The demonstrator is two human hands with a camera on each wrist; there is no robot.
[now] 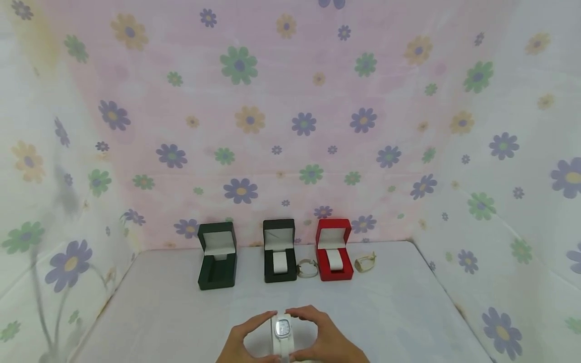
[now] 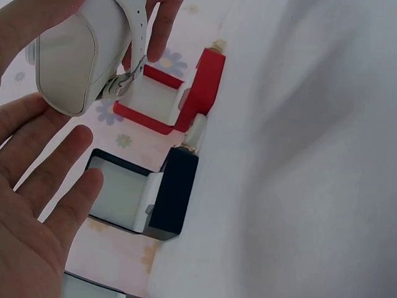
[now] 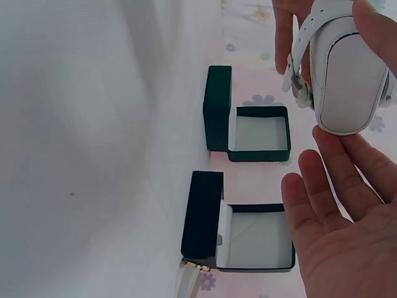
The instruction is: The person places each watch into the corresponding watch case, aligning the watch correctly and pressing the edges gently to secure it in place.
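Observation:
A white wristwatch (image 1: 282, 327) with a silvery square-round dial is fastened around a white watch cushion (image 2: 65, 62), close to me at the bottom of the head view. My left hand (image 1: 247, 345) pinches one end of the cushion between thumb and fingers. At the other end, my right hand (image 1: 329, 340) grips it the same way. The white strap (image 3: 304, 37) loops round the cushion, and its buckle (image 2: 118, 85) hangs on the underside. Both wrist views show the cushion raised in front of the boxes, its flat end faces outward.
Three lidded boxes stand open at the back: a dark green one (image 1: 202, 275), a black one (image 1: 268, 264) and a red one (image 1: 347, 264). White cushions sit in the black and red boxes. A pale-banded watch (image 1: 308, 275) lies between those two; a gold watch (image 1: 365, 263) lies further right.

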